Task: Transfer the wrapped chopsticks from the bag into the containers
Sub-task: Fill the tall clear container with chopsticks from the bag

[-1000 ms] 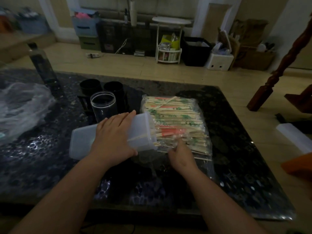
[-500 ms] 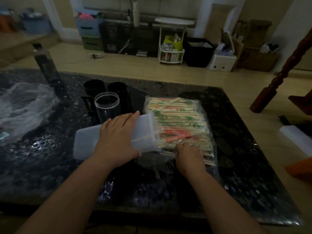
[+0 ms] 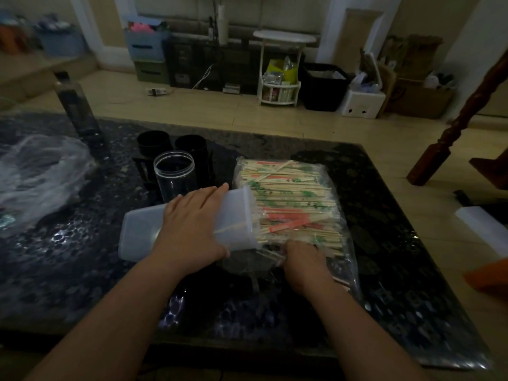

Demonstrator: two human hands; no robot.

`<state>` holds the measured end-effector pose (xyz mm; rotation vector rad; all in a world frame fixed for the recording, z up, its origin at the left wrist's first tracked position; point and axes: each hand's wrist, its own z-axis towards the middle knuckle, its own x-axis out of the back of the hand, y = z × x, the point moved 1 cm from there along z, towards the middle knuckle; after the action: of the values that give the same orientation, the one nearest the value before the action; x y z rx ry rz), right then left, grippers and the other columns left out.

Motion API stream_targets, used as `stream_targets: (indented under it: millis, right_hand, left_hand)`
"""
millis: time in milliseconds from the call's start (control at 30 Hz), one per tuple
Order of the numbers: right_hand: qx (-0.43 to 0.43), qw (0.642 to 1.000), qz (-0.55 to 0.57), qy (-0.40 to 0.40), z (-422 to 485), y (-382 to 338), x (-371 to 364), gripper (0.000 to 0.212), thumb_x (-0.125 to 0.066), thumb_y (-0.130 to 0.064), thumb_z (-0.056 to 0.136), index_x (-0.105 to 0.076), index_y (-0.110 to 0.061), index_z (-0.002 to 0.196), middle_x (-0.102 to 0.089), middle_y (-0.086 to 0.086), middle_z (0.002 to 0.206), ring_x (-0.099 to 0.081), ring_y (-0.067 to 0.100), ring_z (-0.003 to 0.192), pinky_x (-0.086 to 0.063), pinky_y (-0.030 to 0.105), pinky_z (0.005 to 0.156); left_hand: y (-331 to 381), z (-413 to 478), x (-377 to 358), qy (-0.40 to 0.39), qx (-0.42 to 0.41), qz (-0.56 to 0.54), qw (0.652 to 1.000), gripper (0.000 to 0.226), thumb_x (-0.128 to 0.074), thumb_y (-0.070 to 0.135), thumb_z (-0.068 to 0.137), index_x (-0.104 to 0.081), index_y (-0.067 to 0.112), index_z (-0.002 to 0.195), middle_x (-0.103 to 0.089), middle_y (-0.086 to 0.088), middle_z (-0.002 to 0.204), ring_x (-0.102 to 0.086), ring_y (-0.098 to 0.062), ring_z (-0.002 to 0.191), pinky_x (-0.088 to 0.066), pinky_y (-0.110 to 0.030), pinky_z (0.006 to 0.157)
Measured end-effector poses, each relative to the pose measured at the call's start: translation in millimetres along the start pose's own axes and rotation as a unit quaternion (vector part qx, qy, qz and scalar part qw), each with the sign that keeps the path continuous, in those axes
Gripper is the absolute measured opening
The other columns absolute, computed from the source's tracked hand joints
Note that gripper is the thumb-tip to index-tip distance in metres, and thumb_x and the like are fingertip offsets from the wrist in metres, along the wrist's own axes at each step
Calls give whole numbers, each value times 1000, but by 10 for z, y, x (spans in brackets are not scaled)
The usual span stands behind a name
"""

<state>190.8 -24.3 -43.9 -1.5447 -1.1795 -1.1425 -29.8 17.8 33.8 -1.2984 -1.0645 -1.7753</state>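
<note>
Frame was dim, underexposed. Dark glossy worktop [image 3: 68,270] showed scattered specular glints near its front edge. Floor [image 3: 275,119] beyond was brighter, softly lit. Left hand [image 3: 192,224] and right hand [image 3: 305,262] were sharp, no hard shadows. Edges bowed, wide-angle; far background was soft

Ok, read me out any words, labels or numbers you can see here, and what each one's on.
Nothing here reads as text.
Paper-wrapped wooden chopsticks in the clear plastic bag: green and red print, too blurred to read.
Yellow packet on the white rack: too small to read.
White translucent plastic container: no print shows.
</note>
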Motion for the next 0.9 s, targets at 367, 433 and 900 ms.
stream_targets:
  millis: [367, 433, 900]
  right_hand:
    - [21, 999, -24, 18, -96, 6, -22, 24, -49, -24, 97, -54, -16, 118, -62, 9, 121, -57, 28, 112, -43, 37, 91]
    - [35, 999, -33, 21, -117, 10, -36, 27, -46, -22, 97, -53, -15, 122, -60, 10, 124, -55, 29, 113, -42, 37, 92]
    - [63, 998, 3, 29, -279, -10, 140, 25, -43, -20, 96, -48, -18, 120, -66, 11, 114, -64, 32, 103, -49, 39, 81]
  left_hand:
    - [19, -19, -8, 0, -5, 1, 1000, 125, -81, 56, 58, -4, 36, 153, -23, 7, 155, -20, -14, 141, -9, -39, 117]
    - [21, -20, -14, -3, -5, 7, 1000, 125, -81, 57, 58, -3, 36, 153, -22, 8, 155, -19, -14, 141, -9, -39, 117]
    - [59, -12, 25, -8, 7, -5, 1000, 124, -83, 53, 59, -5, 36, 153, -22, 8, 155, -18, -15, 142, -9, -39, 117]
